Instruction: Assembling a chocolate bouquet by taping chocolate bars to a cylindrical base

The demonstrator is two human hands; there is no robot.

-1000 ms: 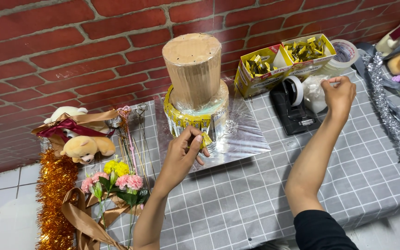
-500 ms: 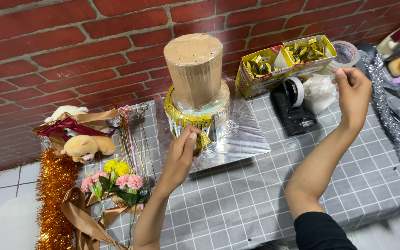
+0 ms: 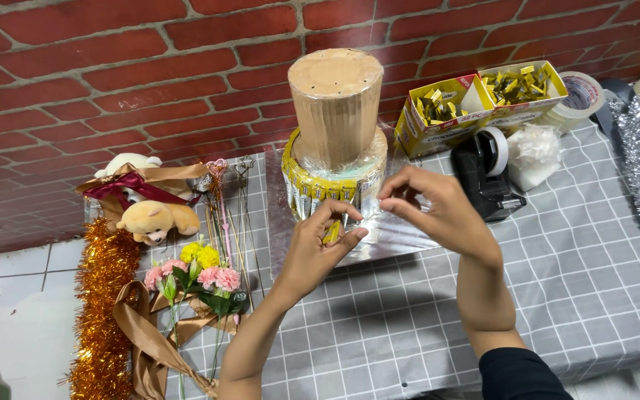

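A black tape dispenser (image 3: 487, 174), yellow boxes (image 3: 475, 104), plush bear (image 3: 153, 219), artificial flowers (image 3: 201, 270) and gold tinsel (image 3: 101, 311) lie about.

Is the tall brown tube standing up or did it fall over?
Standing up. The brown tube sits upright with its flat round top facing up, on the ring of yellow packets, not leaning.

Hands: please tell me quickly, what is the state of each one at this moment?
Left hand: fingers closed on a yellow sachet against the tiered tower.
Right hand: fingertips pinched together near the tower; what they hold cannot be told.
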